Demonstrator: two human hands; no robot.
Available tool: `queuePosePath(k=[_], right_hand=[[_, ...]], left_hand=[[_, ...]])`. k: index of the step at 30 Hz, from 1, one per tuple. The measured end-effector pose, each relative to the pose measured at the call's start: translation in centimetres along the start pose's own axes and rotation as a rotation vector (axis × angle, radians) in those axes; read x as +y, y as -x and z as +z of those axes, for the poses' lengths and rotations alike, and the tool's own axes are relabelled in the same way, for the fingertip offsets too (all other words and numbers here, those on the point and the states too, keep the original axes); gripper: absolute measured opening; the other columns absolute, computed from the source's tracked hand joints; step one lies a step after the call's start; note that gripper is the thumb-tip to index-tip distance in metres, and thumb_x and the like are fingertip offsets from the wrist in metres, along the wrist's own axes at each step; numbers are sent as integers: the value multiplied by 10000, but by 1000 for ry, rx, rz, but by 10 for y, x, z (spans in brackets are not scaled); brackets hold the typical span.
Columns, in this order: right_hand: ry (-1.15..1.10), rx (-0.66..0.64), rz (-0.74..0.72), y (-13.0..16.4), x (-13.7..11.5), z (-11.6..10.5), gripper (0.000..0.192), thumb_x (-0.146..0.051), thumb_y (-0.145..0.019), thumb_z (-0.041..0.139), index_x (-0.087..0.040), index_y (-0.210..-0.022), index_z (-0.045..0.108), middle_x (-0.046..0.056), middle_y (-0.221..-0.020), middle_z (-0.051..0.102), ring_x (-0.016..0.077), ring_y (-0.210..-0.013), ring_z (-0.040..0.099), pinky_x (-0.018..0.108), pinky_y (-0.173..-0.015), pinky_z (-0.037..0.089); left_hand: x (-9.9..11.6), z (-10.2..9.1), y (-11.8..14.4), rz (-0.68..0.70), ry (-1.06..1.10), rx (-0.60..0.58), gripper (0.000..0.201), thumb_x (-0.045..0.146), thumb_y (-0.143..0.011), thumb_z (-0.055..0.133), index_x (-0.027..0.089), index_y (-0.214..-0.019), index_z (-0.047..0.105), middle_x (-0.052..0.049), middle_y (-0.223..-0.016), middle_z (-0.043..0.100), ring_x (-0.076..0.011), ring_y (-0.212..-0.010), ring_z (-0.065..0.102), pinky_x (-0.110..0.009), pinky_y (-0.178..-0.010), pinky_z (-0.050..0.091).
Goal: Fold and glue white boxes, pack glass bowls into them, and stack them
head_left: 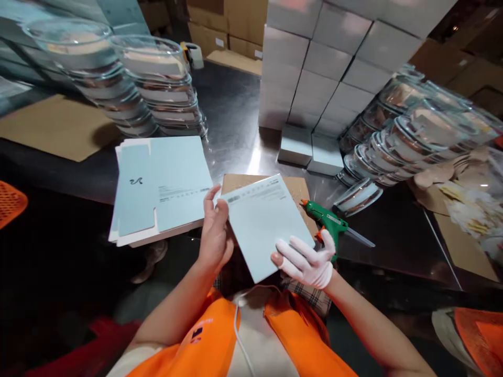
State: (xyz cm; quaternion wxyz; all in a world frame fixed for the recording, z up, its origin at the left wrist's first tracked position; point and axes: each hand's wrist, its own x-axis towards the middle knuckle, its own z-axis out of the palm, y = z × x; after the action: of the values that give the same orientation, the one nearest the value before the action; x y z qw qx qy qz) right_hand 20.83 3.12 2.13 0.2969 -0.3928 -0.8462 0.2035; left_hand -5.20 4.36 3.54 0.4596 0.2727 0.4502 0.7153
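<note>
Pale blue carton [265,225], green glue gun [328,222], orange vest [208,340].

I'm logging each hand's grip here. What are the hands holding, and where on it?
Both hold one pale blue flat carton: left hand at its left edge, gloved right hand at its lower right corner.

Hidden, cropped and illegible items

Small print on the pale blue carton [264,225] and on the flat carton stack [161,188] at near left is too small to read; white box stack [326,57] cut off at the top edge; orange basket [10,201] cropped at the left edge; glue gun [328,222] handle partly behind the right hand [306,262]; packaging heap [471,204] at far right blurred.
</note>
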Motion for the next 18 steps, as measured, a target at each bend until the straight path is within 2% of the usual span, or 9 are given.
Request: queuePosePath(k=[2, 3, 5, 7, 10, 12, 15, 16, 18], right_hand=[[177, 10, -186, -34, 9, -7, 273, -446, -935, 797, -453, -1205, 757, -47, -1184, 826, 239, -1143, 757, 612, -1295, 330], [306, 4, -294, -57, 13, -8, 345, -441, -963, 763, -431, -1305, 714, -16, -1270, 803, 256, -1225, 725, 646, -1314, 255], [509, -34, -390, -113, 21, -3, 435, -398, -1018, 680, -339, -1446, 632, 69, -1416, 737, 301, -1363, 633, 681, -1310, 183], [607, -144, -329, -173, 29, 11, 528, -373, -1023, 641, -222, -1524, 569, 155, -1523, 651, 357, -1455, 529, 692, -1299, 149], [698, -247, -122, -251, 42, 37, 618, -302, -999, 610, -83, -1565, 499, 241, -1583, 555, 392, -1470, 460, 665, -1299, 104], [719, -249, -35, -287, 53, 49, 573, -222, -986, 571, -23, -1521, 523, 284, -1522, 581, 386, -1393, 503, 653, -1286, 125], [718, -220, 32, -313, 68, 57, 471, -132, -979, 513, 19, -1418, 593, 313, -1388, 656, 374, -1288, 554, 655, -1240, 220], [716, -211, 53, -316, 72, 58, 469, -119, -982, 499, 22, -1420, 590, 318, -1392, 654, 376, -1294, 549, 658, -1229, 238], [713, -188, 84, -313, 73, 57, 521, -131, -995, 495, 34, -1488, 530, 337, -1478, 599, 398, -1367, 507, 679, -1227, 235]], left_hand=[[0, -4, 2, 133, -42, 10, 865, 891, -849, 604, 448, -1548, 350, -132, -1558, 552, -298, -1451, 586, -439, -1070, 579], [1, -6, 5, 231, -75, 38, 917, 890, -825, 637, 474, -1574, 310, -134, -1650, 450, -326, -1552, 477, -487, -1122, 551], [4, -11, 13, 449, -143, 108, 893, 783, -831, 746, 483, -1562, 331, -113, -1708, 352, -350, -1628, 343, -563, -1188, 499], [8, -16, 23, 650, -191, 149, 769, 646, -869, 799, 464, -1505, 406, -87, -1673, 387, -334, -1608, 366, -593, -1205, 490], [16, -30, 32, 833, -275, 156, 600, 506, -898, 821, 444, -1397, 494, -51, -1609, 461, -290, -1548, 444, -577, -1192, 520], [24, -47, 33, 900, -357, 184, 567, 403, -889, 844, 412, -1355, 521, -51, -1567, 499, -273, -1509, 494, -533, -1188, 530], [43, -85, 25, 924, -565, 305, 547, 351, -872, 850, 312, -1341, 571, -86, -1452, 584, -278, -1411, 587, -483, -1190, 517], [52, -100, 19, 883, -673, 353, 522, 379, -872, 847, 282, -1324, 606, -93, -1398, 622, -296, -1366, 615, -500, -1201, 501], [70, -129, -1, 712, -902, 436, 441, 485, -881, 823, 256, -1235, 693, -86, -1270, 693, -352, -1280, 646, -591, -1229, 448]])
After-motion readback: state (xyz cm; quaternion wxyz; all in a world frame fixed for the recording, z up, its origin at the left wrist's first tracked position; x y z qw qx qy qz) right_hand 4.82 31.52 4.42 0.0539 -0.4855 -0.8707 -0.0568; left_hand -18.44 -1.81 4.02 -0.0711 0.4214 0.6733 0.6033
